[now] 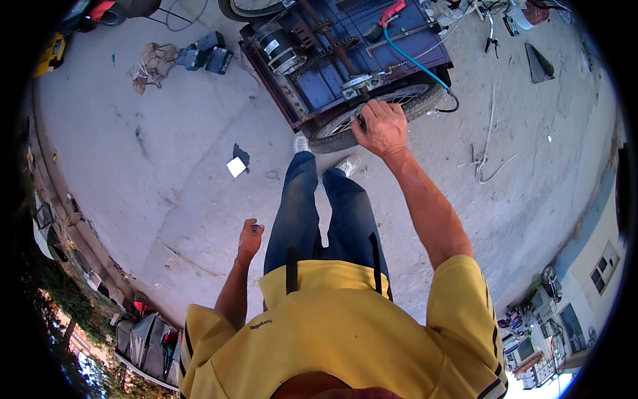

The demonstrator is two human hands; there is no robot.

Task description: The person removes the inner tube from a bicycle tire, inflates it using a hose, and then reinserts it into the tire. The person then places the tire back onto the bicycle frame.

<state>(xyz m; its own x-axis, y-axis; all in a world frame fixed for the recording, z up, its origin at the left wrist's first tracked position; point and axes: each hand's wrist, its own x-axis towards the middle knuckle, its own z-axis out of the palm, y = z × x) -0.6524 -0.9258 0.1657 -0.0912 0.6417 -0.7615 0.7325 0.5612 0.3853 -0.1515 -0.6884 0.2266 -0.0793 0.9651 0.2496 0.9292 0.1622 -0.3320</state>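
Spoked, dark-treaded wheel [332, 142] on near side of blue cart [332, 93]; right hand [382, 126] curled over it, grip unclear; left hand [250, 238] half-curled, contents unclear; grey, littered ground [146, 199]; pale building [586, 286] at right.

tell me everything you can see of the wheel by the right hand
The spoked wheel has a dark, rubber-looking tire and thin spokes. It sits at the near side of the blue cart body, seen at a slant, so it looks like a narrow oval. The right hand, fingers curled, covers part of its near side; whether it grips the tire is hidden. The teal hose's black end curves by its right end; contact there is unclear.
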